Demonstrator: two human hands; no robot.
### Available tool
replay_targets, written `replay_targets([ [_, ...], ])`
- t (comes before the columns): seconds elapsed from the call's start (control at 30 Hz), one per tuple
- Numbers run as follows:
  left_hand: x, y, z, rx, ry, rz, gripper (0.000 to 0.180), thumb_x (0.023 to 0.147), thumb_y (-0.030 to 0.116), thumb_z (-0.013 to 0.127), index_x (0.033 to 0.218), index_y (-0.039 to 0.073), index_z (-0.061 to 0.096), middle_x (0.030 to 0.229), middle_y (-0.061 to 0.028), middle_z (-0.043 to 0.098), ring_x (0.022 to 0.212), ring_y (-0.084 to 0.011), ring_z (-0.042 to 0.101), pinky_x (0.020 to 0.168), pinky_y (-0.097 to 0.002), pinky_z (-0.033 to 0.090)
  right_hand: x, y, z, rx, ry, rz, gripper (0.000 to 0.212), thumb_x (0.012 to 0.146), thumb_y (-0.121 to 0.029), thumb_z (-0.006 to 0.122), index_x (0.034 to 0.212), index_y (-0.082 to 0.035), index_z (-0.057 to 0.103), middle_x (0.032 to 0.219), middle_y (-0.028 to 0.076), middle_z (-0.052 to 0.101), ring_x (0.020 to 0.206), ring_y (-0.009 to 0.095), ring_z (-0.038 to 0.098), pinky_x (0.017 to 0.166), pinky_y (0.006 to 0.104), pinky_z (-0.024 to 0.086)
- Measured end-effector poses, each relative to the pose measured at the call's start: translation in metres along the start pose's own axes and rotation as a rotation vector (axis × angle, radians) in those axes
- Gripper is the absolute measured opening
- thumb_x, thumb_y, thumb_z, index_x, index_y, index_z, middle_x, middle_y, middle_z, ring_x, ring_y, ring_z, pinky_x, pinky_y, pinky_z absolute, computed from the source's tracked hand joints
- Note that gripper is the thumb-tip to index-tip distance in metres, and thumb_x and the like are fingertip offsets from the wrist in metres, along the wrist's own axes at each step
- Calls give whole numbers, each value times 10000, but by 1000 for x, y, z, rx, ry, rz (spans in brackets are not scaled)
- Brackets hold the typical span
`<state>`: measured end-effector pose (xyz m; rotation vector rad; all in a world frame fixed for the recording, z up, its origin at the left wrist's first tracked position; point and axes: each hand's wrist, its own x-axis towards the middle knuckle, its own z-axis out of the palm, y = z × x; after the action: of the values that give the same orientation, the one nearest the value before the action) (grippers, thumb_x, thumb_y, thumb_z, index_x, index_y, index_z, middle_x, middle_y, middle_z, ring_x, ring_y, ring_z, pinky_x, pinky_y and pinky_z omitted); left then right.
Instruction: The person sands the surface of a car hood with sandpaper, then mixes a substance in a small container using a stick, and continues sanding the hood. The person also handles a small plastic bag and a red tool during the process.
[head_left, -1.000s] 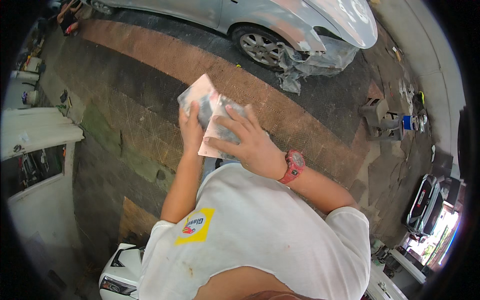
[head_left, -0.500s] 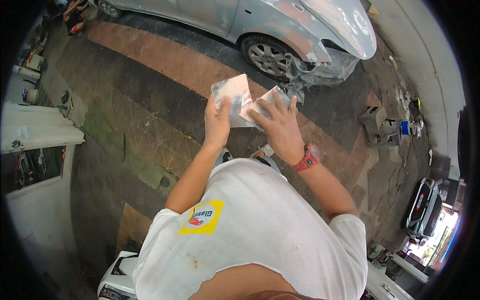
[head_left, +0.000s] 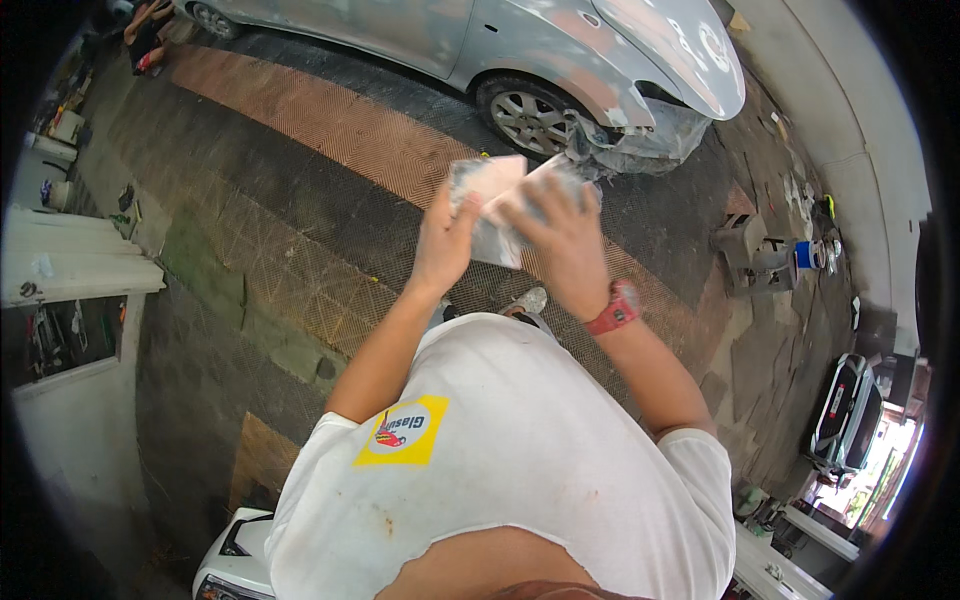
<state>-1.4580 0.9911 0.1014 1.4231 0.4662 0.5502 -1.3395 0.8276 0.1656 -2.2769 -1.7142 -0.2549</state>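
Observation:
In front of my torso, my left hand (head_left: 443,240) grips a flat, squarish plate (head_left: 485,178), thumb on its face. Pale pink and grey smears cover that plate. My right hand (head_left: 568,235), blurred by motion, holds a second flat piece (head_left: 548,168) with similar pinkish-grey smears, its fingers spread over the upper face. The two pieces meet or overlap at an angle between my hands; the blur hides the exact contact. A red watch (head_left: 614,308) is on my right wrist.
Beyond my hands stands a grey car (head_left: 420,40) with patchy panels and plastic sheeting (head_left: 650,140) near its front wheel (head_left: 525,115). A person (head_left: 145,40) crouches far left. Grey blocks (head_left: 755,250) stand at right, a white cabinet (head_left: 80,260) at left.
The plate in my left hand has moved slightly right and turned. My right hand has shifted a little, now blurred, and its piece sits closer against the left plate.

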Motion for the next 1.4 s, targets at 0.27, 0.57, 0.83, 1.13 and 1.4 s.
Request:
replay_targets([
  [0.27, -5, -35, -20, -524, 370, -62, 358, 1092, 209, 565, 1394, 20, 527, 1264, -118, 674, 1130, -195, 673, 1004, -350, 539, -6, -29, -31, 171, -157, -182, 601, 804, 6, 654, 1346, -256, 661, 1502, 122, 516, 1472, 373, 433, 1184, 674, 304],
  [0.57, -17, 2, 8, -630, 112, -244, 357, 1091, 170, 572, 1413, 19, 529, 1314, -91, 671, 1193, -183, 657, 1030, -356, 537, -18, 19, 16, 279, -177, 222, 632, 884, 37, 572, 1484, -135, 477, 1436, 241, 486, 1338, 463, 533, 1100, 548, 471],
  [0.83, -4, 1, -2, -646, 295, -226, 438, 1083, 207, 585, 1469, 19, 495, 1392, -105, 615, 1280, -208, 601, 1099, -383, 488, -16, -6, 8, 1585, 28, 669, 572, 947, 47, 556, 1502, -47, 457, 1344, 140, 597, 1181, 289, 663, 1054, 374, 508],
  [1.13, -4, 6, 3, -371, 183, -89, 438, 1092, 244, 590, 1462, 23, 512, 1373, -101, 626, 1263, -180, 577, 1123, -351, 421, -9, 25, -14, 425, 117, 286, 597, 858, 71, 586, 1396, -183, 638, 1239, 111, 699, 1086, 337, 703, 873, 391, 592],
  [1.4, -9, 5, -4, -81, 240, -40, 401, 1101, 239, 571, 1415, -6, 522, 1301, -105, 649, 1193, -171, 597, 1057, -336, 457, -15, -17, -5, 107, -173, -33, 601, 813, 14, 635, 1340, -270, 687, 1421, 30, 603, 1424, 262, 486, 1248, 671, 185],
])
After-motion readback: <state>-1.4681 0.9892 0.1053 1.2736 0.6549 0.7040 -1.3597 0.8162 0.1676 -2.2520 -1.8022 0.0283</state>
